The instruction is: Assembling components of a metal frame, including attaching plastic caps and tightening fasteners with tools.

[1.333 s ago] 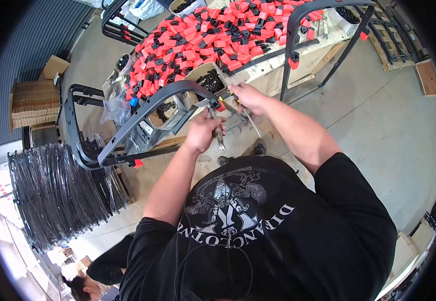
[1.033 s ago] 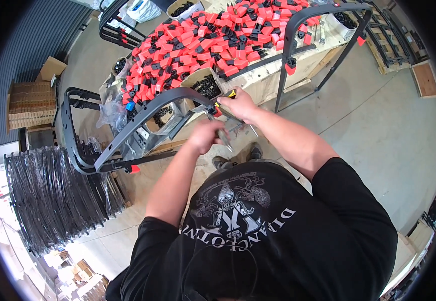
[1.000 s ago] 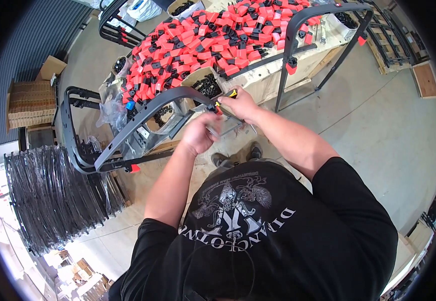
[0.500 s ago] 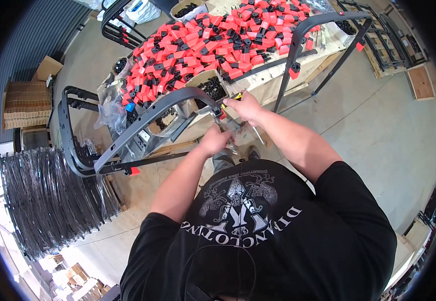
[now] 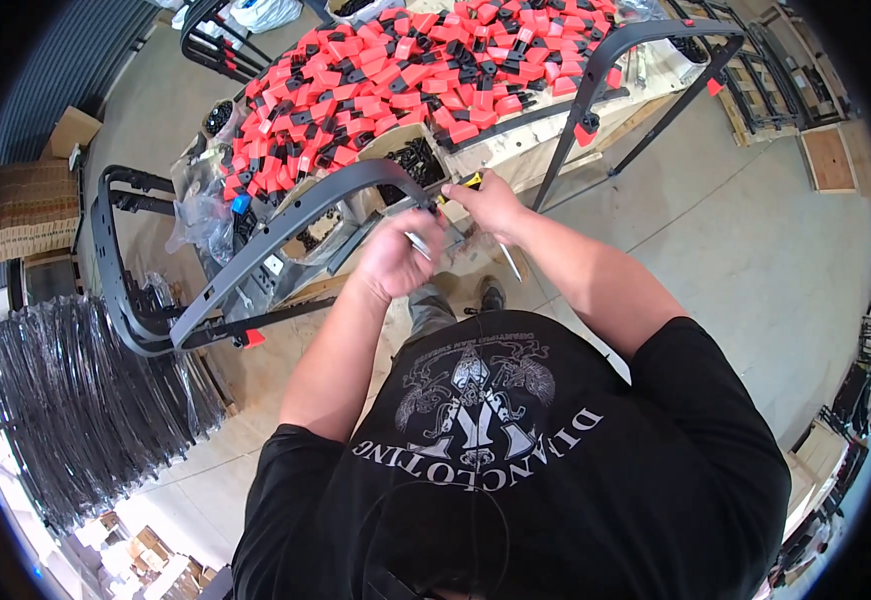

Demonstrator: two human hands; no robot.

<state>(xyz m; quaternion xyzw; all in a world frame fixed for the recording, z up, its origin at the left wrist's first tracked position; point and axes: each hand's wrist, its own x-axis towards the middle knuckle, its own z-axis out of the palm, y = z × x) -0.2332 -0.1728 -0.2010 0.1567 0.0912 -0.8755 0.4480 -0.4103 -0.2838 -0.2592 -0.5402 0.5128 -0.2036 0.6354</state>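
My left hand is closed around a thin silver metal piece right at the end of a curved grey frame bar. My right hand grips a screwdriver with a yellow and black handle, its tip pointing at the same bar end. Both hands meet over a small box of dark screws at the table's edge.
A pile of several red and black plastic parts covers the worktable. A second grey frame arches over the table's right end. Stacked black frames wrapped in film stand at the left, cardboard boxes beyond.
The two hands have drawn together at the grey bar's end and risen toward the table edge. The view has shifted slightly; the bar stays in my grasp's reach.
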